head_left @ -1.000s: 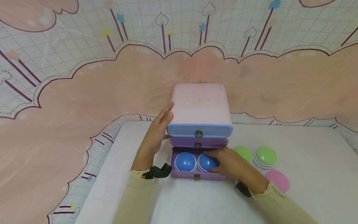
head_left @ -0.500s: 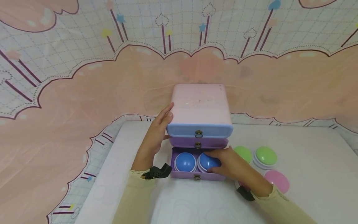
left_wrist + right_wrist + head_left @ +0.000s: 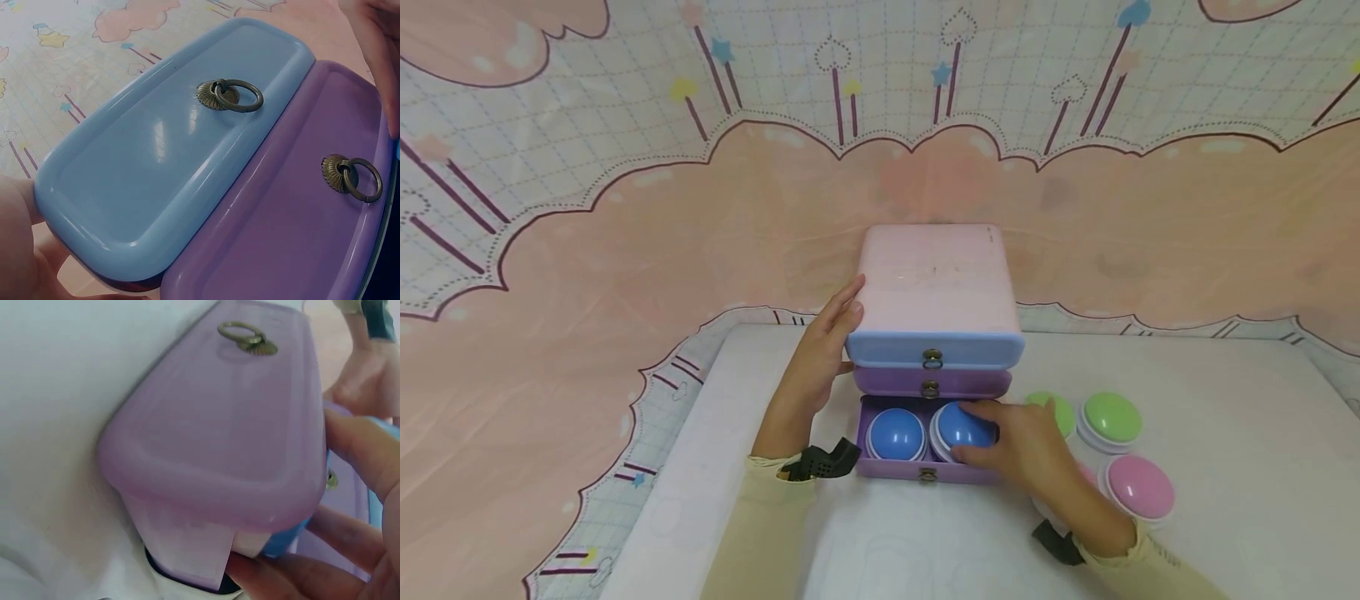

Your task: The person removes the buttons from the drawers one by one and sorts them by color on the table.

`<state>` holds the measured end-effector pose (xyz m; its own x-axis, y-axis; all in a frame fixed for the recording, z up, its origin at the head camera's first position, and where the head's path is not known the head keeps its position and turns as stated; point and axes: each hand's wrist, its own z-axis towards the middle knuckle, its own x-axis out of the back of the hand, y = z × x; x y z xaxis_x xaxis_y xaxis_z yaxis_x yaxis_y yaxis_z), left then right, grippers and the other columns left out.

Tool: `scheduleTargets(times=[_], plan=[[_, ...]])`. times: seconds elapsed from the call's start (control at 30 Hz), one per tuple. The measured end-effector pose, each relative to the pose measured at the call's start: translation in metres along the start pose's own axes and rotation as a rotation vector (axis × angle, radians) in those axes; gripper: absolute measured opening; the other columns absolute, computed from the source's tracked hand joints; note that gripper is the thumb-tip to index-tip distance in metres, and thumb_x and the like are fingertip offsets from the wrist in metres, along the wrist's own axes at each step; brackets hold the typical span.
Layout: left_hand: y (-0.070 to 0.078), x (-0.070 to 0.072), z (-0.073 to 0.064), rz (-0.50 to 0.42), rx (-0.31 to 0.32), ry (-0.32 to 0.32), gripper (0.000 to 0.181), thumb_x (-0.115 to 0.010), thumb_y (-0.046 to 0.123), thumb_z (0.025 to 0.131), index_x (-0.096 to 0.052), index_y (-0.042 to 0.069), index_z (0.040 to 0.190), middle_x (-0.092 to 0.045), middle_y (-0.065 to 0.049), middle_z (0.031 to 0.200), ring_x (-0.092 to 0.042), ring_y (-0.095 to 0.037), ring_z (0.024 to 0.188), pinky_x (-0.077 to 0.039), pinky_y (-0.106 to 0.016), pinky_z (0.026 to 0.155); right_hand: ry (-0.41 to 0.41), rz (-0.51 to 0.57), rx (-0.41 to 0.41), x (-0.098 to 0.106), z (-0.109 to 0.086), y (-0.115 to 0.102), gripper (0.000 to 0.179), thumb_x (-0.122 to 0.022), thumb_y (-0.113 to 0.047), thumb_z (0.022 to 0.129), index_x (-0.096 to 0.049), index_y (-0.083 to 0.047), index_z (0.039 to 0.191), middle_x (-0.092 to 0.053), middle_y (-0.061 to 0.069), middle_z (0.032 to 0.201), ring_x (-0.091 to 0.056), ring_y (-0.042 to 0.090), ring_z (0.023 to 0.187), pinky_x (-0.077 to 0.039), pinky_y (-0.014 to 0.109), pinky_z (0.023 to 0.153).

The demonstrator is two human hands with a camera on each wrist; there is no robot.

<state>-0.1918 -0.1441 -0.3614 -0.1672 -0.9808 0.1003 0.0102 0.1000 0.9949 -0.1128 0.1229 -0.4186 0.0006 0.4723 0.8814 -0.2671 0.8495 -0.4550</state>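
A small chest of drawers [image 3: 936, 279] has a pink top, a blue top drawer [image 3: 169, 144] and a purple middle drawer [image 3: 275, 206], each with a brass ring pull. My left hand [image 3: 812, 367] rests against the chest's left side. Its bottom purple drawer [image 3: 212, 425] is pulled out and holds round white containers with blue domed lids. The left blue-domed container [image 3: 897, 434] sits in the drawer. My right hand [image 3: 1030, 446] grips the right blue-domed container [image 3: 962, 425] between thumb and fingers, and it tilts slightly. Its far side is hidden by the hand.
Right of the drawer on the white table [image 3: 1240, 433] stand round containers with green lids [image 3: 1114, 417] and pink lids [image 3: 1141, 486]. My right hand and forearm partly cover some of them. A patterned cloth [image 3: 820, 217] hangs behind.
My right hand has shifted slightly right, and the right blue-domed container has risen and tilted a little with it. My left hand and the chest stay in place.
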Motion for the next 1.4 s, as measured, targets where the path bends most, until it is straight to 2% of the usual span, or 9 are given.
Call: scheduleTargets(times=[0.13,0.3,0.5,0.87,1.17,1.4], plan=[[0.000,0.000,0.000,-0.001,0.002,0.001,0.050,-0.049,0.046,0.106,-0.039,0.046,0.155,-0.025,0.010,0.169,-0.027,-0.041,0.154,-0.033,-0.081,0.101,0.066,0.000,-0.019,0.000,-0.005,-0.005,0.058,-0.091,-0.044,0.071,-0.077,-0.019,0.122,-0.078,0.014,0.106,-0.075,0.039,0.099,-0.018,0.086,0.105],[0.000,0.001,0.000,-0.002,0.003,0.002,0.050,-0.049,0.047,0.106,-0.039,0.046,0.155,-0.025,0.010,0.169,-0.027,-0.041,0.154,-0.033,-0.081,0.102,0.140,-0.028,-0.001,0.001,-0.010,-0.009,0.058,-0.092,-0.045,0.069,-0.078,-0.018,0.119,-0.079,0.012,0.103,-0.076,0.037,0.091,-0.022,0.086,0.104],[0.000,0.001,0.000,0.002,-0.002,-0.002,0.050,-0.049,0.047,0.106,-0.038,0.046,0.154,-0.024,0.010,0.169,-0.027,-0.040,0.154,-0.034,-0.081,0.101,0.168,-0.081,0.005,0.003,-0.013,-0.012,0.059,-0.092,-0.047,0.068,-0.079,-0.017,0.117,-0.079,0.010,0.107,-0.075,0.035,0.090,-0.029,0.083,0.103],[0.000,0.000,0.000,0.002,0.006,0.001,0.050,-0.050,0.047,0.105,-0.039,0.046,0.155,-0.024,0.009,0.169,-0.028,-0.041,0.153,-0.034,-0.081,0.101,0.147,-0.124,-0.031,0.014,-0.015,-0.013,0.057,-0.092,-0.045,0.068,-0.079,-0.018,0.117,-0.080,0.011,0.100,-0.074,0.035,0.092,-0.024,0.084,0.105],[0.000,0.000,0.000,-0.004,0.011,0.002,0.050,-0.050,0.047,0.105,-0.039,0.046,0.154,-0.025,0.009,0.169,-0.028,-0.040,0.153,-0.034,-0.081,0.101,0.086,-0.107,-0.095,0.025,-0.019,-0.006,0.059,-0.089,-0.046,0.072,-0.077,-0.017,0.122,-0.077,0.013,0.112,-0.071,0.041,0.108,-0.016,0.084,0.108],[0.001,0.000,-0.001,-0.017,0.015,0.005,0.050,-0.050,0.046,0.105,-0.039,0.046,0.154,-0.026,0.008,0.169,-0.029,-0.040,0.153,-0.034,-0.082,0.101,0.066,-0.113,-0.107,0.033,-0.024,0.002,0.059,-0.088,-0.047,0.074,-0.075,-0.018,0.124,-0.077,0.011,0.115,-0.069,0.045,0.113,-0.016,0.085,0.107]])
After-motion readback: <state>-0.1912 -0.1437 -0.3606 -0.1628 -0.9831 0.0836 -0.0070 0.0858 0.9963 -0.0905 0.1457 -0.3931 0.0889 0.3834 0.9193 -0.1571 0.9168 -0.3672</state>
